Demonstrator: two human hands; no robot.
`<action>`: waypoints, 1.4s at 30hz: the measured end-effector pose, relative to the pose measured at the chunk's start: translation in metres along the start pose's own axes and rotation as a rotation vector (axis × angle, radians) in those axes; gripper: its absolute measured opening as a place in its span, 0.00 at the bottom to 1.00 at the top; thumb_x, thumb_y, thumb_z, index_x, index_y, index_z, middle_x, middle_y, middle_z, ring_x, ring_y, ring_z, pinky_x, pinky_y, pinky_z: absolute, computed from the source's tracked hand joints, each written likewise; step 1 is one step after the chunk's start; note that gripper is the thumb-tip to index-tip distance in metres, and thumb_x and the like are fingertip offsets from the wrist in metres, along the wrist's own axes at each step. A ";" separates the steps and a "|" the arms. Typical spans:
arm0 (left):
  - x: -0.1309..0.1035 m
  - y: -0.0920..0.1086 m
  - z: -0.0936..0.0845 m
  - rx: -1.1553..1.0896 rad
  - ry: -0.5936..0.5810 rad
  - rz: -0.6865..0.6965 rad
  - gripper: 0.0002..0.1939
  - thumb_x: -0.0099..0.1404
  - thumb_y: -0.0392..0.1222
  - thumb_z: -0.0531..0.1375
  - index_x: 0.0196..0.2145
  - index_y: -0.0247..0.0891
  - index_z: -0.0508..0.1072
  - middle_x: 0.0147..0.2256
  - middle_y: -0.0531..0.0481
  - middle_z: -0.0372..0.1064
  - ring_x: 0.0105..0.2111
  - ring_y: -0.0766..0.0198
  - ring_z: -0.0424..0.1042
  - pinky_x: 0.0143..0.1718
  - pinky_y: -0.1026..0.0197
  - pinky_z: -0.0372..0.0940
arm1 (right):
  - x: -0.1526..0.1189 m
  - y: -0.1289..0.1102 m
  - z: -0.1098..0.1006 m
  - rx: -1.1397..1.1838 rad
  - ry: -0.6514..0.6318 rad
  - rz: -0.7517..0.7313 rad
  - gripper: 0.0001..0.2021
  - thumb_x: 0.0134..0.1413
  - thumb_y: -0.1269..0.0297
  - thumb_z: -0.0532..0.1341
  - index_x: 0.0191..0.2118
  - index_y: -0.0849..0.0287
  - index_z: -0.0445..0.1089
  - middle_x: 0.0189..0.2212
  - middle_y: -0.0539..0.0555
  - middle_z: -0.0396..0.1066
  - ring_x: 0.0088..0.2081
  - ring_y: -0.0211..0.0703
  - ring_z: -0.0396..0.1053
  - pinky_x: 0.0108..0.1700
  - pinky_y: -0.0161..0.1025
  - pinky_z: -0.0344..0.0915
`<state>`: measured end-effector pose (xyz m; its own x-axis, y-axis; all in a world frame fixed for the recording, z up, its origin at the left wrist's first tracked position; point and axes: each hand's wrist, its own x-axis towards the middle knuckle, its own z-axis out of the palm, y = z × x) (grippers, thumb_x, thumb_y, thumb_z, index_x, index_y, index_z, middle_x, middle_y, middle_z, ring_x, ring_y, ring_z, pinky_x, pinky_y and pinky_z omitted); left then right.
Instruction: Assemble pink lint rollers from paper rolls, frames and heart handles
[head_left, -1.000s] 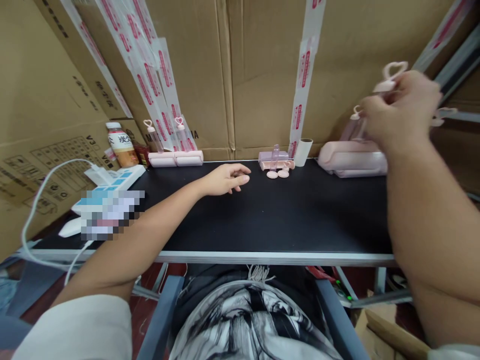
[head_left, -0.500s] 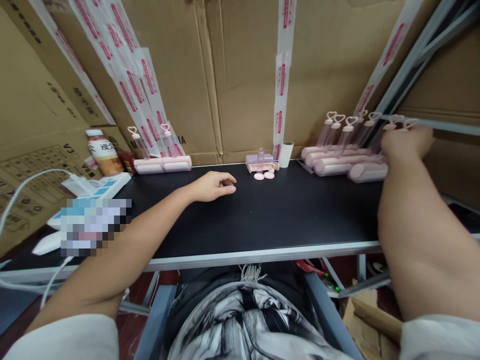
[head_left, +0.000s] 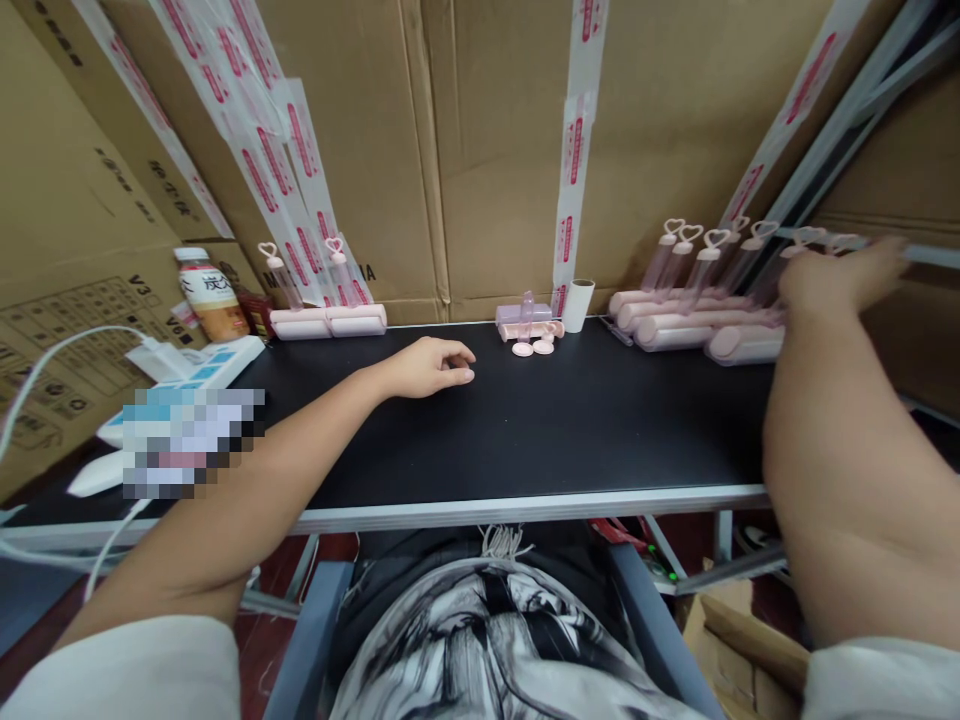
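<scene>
The left hand (head_left: 429,366) is being rested on the black tabletop (head_left: 570,430), near its middle, with the fingers loosely curled inward and nothing being held in it. The right hand (head_left: 832,285) is being extended to the far right end of the table, where it is blurred; its fingers are being stretched outward among the heart-topped handles of the row of pink lint rollers (head_left: 697,320). Whether a handle is being gripped cannot be told.

The rollers are being kept side by side at the back right of the tabletop, against the cardboard wall (head_left: 495,150), with their clear handles leaning up and back. The nearest roller (head_left: 742,343) is lying just beneath the right wrist.

At the back centre, a small cluster of pink parts (head_left: 529,332) is being kept beside a white paper roll (head_left: 577,305) standing upright. Two more pink rollers (head_left: 328,320) are lying end to end at the back left, their handles upright. Further left, a drink bottle (head_left: 208,295) is standing against the cardboard, and a white power strip (head_left: 196,370) with a white cable (head_left: 45,360) is lying at the left edge of the table.
</scene>
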<state>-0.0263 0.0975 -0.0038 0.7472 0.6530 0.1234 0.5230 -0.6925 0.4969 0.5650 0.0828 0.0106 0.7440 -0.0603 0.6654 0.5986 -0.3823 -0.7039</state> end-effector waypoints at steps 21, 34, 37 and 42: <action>0.002 -0.005 0.006 0.087 -0.051 0.013 0.23 0.68 0.55 0.63 0.53 0.37 0.78 0.45 0.46 0.82 0.37 0.62 0.78 0.43 0.60 0.70 | -0.226 -0.137 -0.065 0.098 -1.357 -1.069 0.08 0.58 0.64 0.63 0.30 0.59 0.76 0.32 0.60 0.79 0.36 0.50 0.74 0.39 0.42 0.63; 0.007 0.025 0.034 -0.027 0.243 0.102 0.22 0.67 0.54 0.64 0.51 0.37 0.78 0.41 0.47 0.82 0.29 0.66 0.76 0.36 0.62 0.67 | -0.292 -0.153 -0.117 1.078 -2.005 -0.047 0.26 0.48 0.39 0.74 0.33 0.56 0.68 0.26 0.49 0.71 0.23 0.35 0.66 0.24 0.34 0.63; 0.006 0.024 0.034 -0.008 0.239 0.098 0.18 0.66 0.51 0.64 0.48 0.37 0.80 0.39 0.50 0.81 0.28 0.67 0.73 0.35 0.63 0.66 | -0.291 -0.152 -0.111 1.012 -1.919 -0.217 0.23 0.54 0.39 0.70 0.34 0.56 0.70 0.29 0.52 0.74 0.25 0.39 0.69 0.27 0.38 0.67; 0.007 0.012 0.032 0.007 0.259 0.052 0.20 0.63 0.51 0.65 0.49 0.37 0.80 0.39 0.50 0.82 0.29 0.66 0.73 0.38 0.62 0.66 | -0.249 -0.141 -0.071 0.614 -1.135 -0.803 0.09 0.64 0.58 0.61 0.36 0.55 0.75 0.35 0.59 0.77 0.39 0.54 0.73 0.48 0.52 0.70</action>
<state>-0.0015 0.0839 -0.0239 0.6438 0.6725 0.3650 0.4903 -0.7288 0.4780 0.2739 0.0860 -0.0385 -0.1730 0.7997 0.5750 0.7580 0.4808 -0.4407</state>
